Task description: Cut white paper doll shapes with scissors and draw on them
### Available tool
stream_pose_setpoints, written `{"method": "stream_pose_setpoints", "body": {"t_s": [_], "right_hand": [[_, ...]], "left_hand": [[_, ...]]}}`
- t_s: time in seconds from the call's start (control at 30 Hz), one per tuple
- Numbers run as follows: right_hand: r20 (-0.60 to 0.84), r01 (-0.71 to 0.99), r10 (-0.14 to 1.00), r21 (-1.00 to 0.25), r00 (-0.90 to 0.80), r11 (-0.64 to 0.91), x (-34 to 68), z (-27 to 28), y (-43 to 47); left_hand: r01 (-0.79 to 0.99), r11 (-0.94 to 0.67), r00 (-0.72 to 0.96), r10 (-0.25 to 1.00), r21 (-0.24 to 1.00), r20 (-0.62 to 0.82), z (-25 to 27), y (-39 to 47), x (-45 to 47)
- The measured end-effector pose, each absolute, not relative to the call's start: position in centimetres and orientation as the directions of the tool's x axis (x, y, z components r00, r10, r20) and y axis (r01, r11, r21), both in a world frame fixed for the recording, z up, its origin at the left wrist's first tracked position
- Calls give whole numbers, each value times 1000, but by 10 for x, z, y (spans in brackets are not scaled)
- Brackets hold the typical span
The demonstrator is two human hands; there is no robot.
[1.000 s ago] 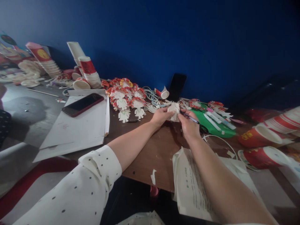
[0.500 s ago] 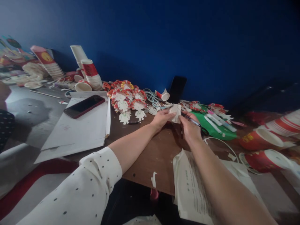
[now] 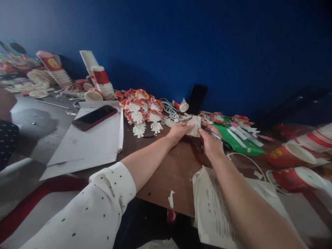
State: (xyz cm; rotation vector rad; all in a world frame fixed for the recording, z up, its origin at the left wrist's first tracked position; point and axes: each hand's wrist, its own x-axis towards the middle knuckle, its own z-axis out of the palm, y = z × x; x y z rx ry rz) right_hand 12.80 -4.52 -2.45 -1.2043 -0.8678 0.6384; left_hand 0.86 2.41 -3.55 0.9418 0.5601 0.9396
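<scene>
Pinching left hand: the left hand [image 3: 180, 132] is grasping the pale paper cutout [image 3: 194, 125], its thumb lying over the front.
Pen-bearing right hand: the right hand [image 3: 213, 143] is closing around a slim pen-like tool [image 3: 214, 134] and is touching the cutout's edge at 4 o'clock.
Cutout's place: it is sitting between both hands, with the upright phone [image 3: 198, 98] leaning at 12 o'clock from it.
Since a second ago: the whole view is sliding slightly right and down; both hands are keeping the same hold, and the other person's dark dotted garment [image 3: 8, 144] is showing more at the left edge.
Finished-looking figures: red-fringed paper figures [image 3: 140, 109] are clustering at 9 o'clock from the cutout.
Green sheet: the green sheet [image 3: 220, 134] is lying at 3 o'clock, bearing markers [image 3: 246, 135].
Printed packet: the white packet [image 3: 207, 207] is resting between 5 and 6 o'clock.
Cup stack: white-and-red cups [image 3: 103, 82] are standing at 10 o'clock.
</scene>
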Motion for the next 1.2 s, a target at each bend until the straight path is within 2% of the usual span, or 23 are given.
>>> {"method": "stream_pose_setpoints", "body": {"t_s": [0.2, 0.37, 0.53, 0.7, 0.8, 0.93, 1.07, 1.2], "right_hand": [[241, 81, 807, -969, 540, 235, 129, -26, -45], [270, 134, 819, -963, 507, 234, 131, -29, -45], [236, 151, 840, -971, 488, 185, 129, -25, -48], [323, 319, 839, -928, 437, 191, 130, -21, -52], [472, 540, 808, -808, 354, 236, 135, -23, -55], [549, 845, 816, -511, 181, 156, 140, -25, -60], [490, 945, 868, -315, 83, 87, 141, -25, -61], [447, 968, 890, -251, 88, 31, 142, -27, -61]], "left_hand": [[-454, 296, 529, 848, 841, -14, -35, 25, 9], [-429, 276, 510, 860, 860, -22, -34, 23, 9], [-391, 265, 480, 876, 881, -51, -28, 19, 7], [-362, 244, 406, 910, 900, -83, -24, 18, 6], [-353, 246, 373, 922, 902, -106, -24, 20, 6], [-339, 214, 321, 942, 916, -101, -26, 24, 5], [-341, 210, 315, 944, 916, -99, -29, 26, 5], [-340, 188, 315, 946, 922, -77, -32, 27, 5]]}}
